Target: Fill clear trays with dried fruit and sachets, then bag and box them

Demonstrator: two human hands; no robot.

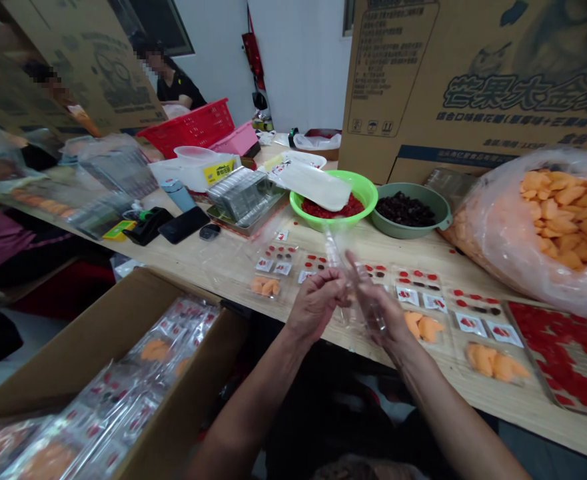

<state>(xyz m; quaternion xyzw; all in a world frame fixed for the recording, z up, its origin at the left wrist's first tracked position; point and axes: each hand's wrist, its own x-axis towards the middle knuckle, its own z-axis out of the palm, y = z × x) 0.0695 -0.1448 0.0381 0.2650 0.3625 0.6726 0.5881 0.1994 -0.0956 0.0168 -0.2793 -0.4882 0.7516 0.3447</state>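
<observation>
Before me, above the table's front edge, my left hand is closed with its fingers pinched on a thin clear plastic tray. Close beside it my right hand wraps round clear plastic as well; its raised fingers are smeared by motion. Whether both hands grip one piece or two, I cannot tell. Behind and beside the hands lies a row of filled clear trays with red and dark pieces, small white packets and orange pieces.
A green basin holds red pieces under a white tray; a grey-green bowl holds dark pieces. At right are a bag of orange pieces and a red-covered tray. An open carton stands lower left. Other people sit beyond.
</observation>
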